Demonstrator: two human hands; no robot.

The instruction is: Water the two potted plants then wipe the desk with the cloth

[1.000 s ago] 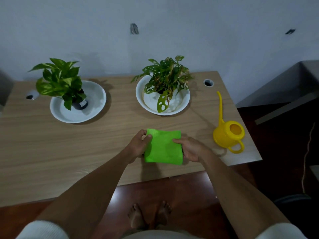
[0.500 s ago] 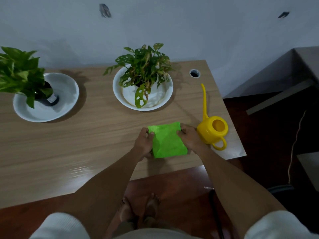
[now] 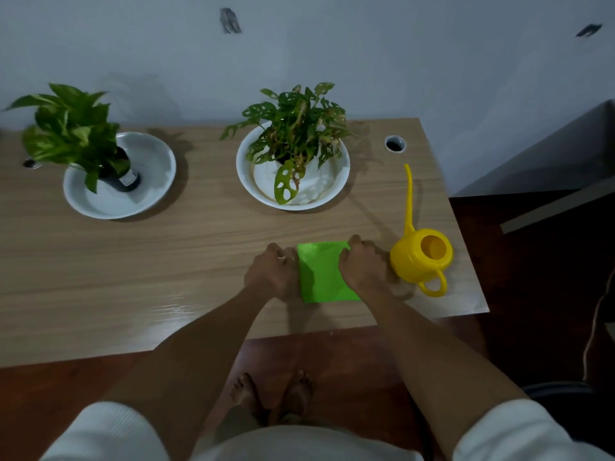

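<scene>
You have the green cloth [image 3: 324, 272] folded flat near the desk's [image 3: 133, 261] right front edge, left hand [image 3: 273, 274] pinching its left side and right hand [image 3: 361, 267] its right; being soft, light and limp, it likely wipes best under a flat palm.

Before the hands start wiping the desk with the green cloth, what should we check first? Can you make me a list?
1. Both hands on the cloth: ok. The left hand and right hand rest on the sides of the green cloth.
2. Cloth lying flat on the desk: ok.
3. Watering can out of the way: not ok. It stands right beside the right hand.
4. Room to wipe leftward: ok. The wood there is bare.
5. Plants already watered: cannot tell. The left plant and the middle plant show no clear wetness.
6. Firm grip on the cloth: cannot tell.
</scene>
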